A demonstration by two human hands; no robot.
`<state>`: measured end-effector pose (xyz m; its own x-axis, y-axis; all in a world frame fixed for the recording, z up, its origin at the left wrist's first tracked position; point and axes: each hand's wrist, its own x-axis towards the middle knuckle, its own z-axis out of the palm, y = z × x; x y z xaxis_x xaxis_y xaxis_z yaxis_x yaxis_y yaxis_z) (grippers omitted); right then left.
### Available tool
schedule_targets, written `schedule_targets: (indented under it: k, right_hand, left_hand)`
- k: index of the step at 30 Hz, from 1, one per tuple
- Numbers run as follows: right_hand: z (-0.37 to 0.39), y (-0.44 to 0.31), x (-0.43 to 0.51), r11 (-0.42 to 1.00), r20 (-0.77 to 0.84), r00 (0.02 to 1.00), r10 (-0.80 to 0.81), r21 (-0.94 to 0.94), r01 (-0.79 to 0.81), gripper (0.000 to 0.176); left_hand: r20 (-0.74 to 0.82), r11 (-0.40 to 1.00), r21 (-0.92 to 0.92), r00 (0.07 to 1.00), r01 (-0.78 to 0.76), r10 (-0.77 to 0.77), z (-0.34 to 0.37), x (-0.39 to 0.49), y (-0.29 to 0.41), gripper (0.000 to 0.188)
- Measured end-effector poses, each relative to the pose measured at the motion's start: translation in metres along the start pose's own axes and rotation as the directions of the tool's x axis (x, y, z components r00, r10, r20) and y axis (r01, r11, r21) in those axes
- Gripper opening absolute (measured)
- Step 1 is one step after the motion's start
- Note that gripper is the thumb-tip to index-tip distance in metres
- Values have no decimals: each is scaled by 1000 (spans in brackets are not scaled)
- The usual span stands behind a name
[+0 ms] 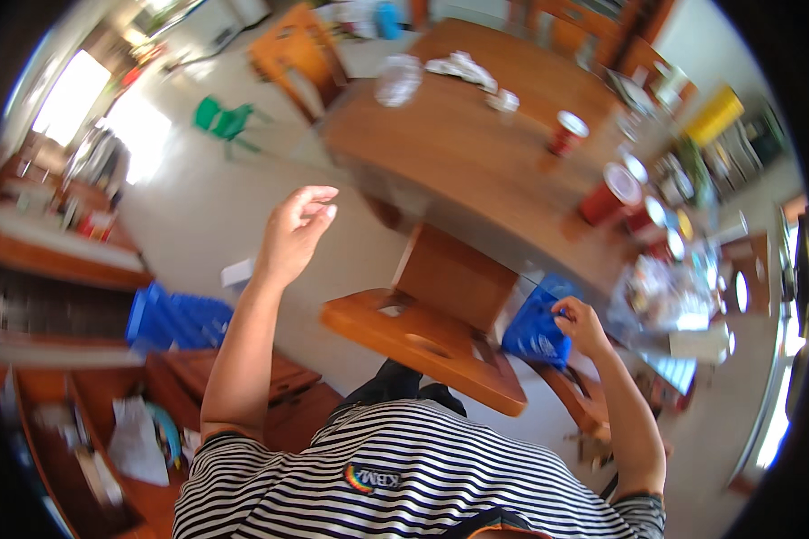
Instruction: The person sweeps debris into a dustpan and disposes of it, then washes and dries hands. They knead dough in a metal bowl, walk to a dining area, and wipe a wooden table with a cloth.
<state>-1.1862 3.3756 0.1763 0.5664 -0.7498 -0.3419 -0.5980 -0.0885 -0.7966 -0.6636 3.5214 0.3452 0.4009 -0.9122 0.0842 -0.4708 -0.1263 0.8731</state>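
My left hand [295, 232] is raised over the floor to the left of a wooden chair [425, 333], its fingers curved and apart from the thumb, with nothing in them. Lower right, my right hand [576, 325] is beside a blue plastic bag [538, 330] near the chair's right side. Its fingers are bent close to the bag's edge; blur hides whether they grip it. The chair stands just before me, at the near side of a wooden table [472, 155].
Red cups [610, 195], crumpled white tissue [464, 69] and a clear plastic bag [398, 81] lie on the table. A green child's chair [224, 120] stands upper left. A blue basket [178, 318] and an open wooden drawer [74, 404] are at left.
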Motion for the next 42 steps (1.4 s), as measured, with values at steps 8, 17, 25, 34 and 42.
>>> schedule_targets:
  k: [8, 17, 25, 34, 42]
  right_hand:
    - [111, -312, 71, 876, -21, 940, -340, 358, 324, 16]
    - [335, -595, 186, 714, 276, 759, -589, 619, 329, 16]
    - [588, -819, 248, 702, 608, 381, -697, 688, 186, 21]
    - [828, -1010, 186, 566, 522, -225, -823, 788, -242, 16]
    - [931, -1137, 84, 725, 497, -700, -514, 688, -44, 11]
  left_hand:
    - [-395, 968, -144, 884, 207, -248, -182, -73, -108, 26]
    - [-618, 951, -34, 741, 309, -262, -346, -106, -261, 27]
    - [-855, 890, -265, 337, 371, -395, -475, -207, -302, 26]
    - [-809, 676, -577, -207, 459, -550, -453, -302, -306, 24]
    - [-583, 582, -727, -776, 364, -243, -401, -289, -272, 27]
